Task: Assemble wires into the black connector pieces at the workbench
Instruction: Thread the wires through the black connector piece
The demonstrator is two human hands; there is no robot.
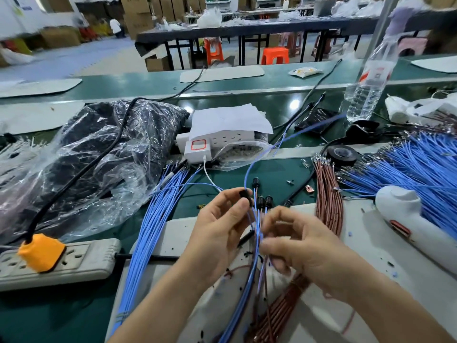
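Left hand (220, 226) pinches 1 black connector piece (244, 193) between thumb and forefinger, just up-left of the right hand (304, 246). The right hand's curled fingers grip blue wires (257, 233) running roughly upright between both hands, so insertion probably follows that axis, upward toward the piece.

Two power strips (81, 264), one water bottle (366, 95), one tape roll (332, 157), perhaps five black connectors (261, 201)

Green tabletop (49, 318): pwr strip (81, 266) at 8 o'clock, clear plastic bag (86, 157) at 10, water bottle (366, 95) at 1, blue wire bundle (420, 169) at 3.
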